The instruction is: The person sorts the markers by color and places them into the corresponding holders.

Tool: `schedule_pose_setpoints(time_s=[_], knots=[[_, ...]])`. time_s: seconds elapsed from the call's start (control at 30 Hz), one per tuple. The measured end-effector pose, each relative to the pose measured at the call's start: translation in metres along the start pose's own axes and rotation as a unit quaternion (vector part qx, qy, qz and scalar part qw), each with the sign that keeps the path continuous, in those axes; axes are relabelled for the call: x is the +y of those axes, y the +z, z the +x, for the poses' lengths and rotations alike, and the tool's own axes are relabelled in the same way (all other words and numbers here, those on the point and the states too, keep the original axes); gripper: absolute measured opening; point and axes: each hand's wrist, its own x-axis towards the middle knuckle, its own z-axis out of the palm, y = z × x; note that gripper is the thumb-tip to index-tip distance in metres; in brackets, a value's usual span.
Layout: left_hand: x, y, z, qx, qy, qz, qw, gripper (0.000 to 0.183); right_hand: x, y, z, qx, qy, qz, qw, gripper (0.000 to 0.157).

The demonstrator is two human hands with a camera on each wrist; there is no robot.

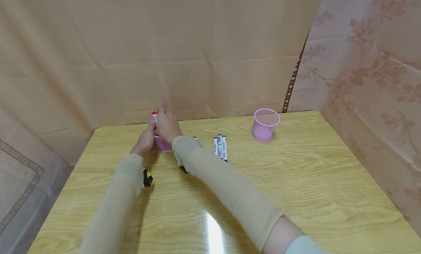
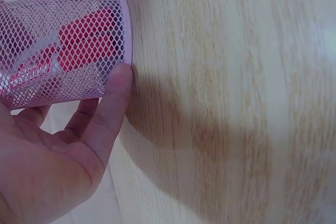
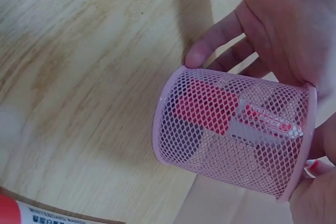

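Observation:
A pink mesh pen cup (image 1: 163, 143) stands upright near the table's far left edge, with red-capped markers inside it. My left hand (image 1: 144, 140) grips its side; in the left wrist view the fingers (image 2: 113, 95) reach down to the base rim of the cup (image 2: 68, 45). Over the cup's mouth, my right hand (image 1: 168, 126) pinches a red-and-white marker, mostly covered by the fingers. A red-capped marker (image 1: 155, 117) sticks up between the two hands. Another red-capped whiteboard marker (image 3: 47, 216) lies on the table, partly behind the right forearm in the head view.
Three blue-capped markers (image 1: 220, 146) lie side by side at the table's middle. A second pink mesh cup (image 1: 264, 124) stands upright at the back right. Curtain cloth (image 1: 204, 64) hangs along the wooden table's (image 1: 296, 195) far edge.

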Motion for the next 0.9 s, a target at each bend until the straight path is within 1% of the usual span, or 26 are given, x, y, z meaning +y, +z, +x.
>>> schedule_pose_setpoints(time_s=[0.1, 0.2, 0.37, 0.5, 0.63, 0.7, 0.87, 0.9], knots=[[0.0001, -0.0008, -0.0011, 0.0, 0.0, 0.0, 1.0, 0.08, -0.0006, 0.0014, -0.0014, 0.008, -0.005, -0.003, 1.0, 0.053], [0.0003, -0.0013, -0.002, 0.0, -0.001, 0.003, 1.0, 0.081, -0.0006, 0.0029, -0.002, 0.014, -0.01, -0.006, 1.0, 0.053], [0.0014, -0.0017, -0.003, 0.001, -0.003, 0.009, 1.0, 0.083, -0.0003, 0.0034, -0.0027, 0.01, -0.009, -0.01, 1.0, 0.059], [0.0013, -0.0014, -0.0031, 0.002, -0.003, -0.002, 1.0, 0.082, -0.0006, 0.0031, -0.0036, 0.011, -0.006, -0.007, 1.0, 0.061], [0.0009, -0.0014, -0.0029, 0.002, -0.001, -0.002, 1.0, 0.084, -0.0009, 0.0041, -0.0049, 0.018, -0.01, 0.003, 1.0, 0.058], [0.0006, -0.0014, -0.0026, 0.004, 0.001, 0.001, 1.0, 0.084, -0.001, 0.0049, -0.0057, 0.019, -0.011, 0.009, 1.0, 0.059], [-0.0009, -0.0006, -0.0002, 0.009, 0.001, -0.001, 1.0, 0.083, -0.0001, 0.0064, -0.0073, 0.019, -0.014, 0.009, 1.0, 0.067], [-0.001, -0.0005, 0.0002, 0.008, 0.002, -0.002, 1.0, 0.084, 0.0002, 0.0064, -0.0073, 0.018, -0.015, 0.006, 1.0, 0.067]])
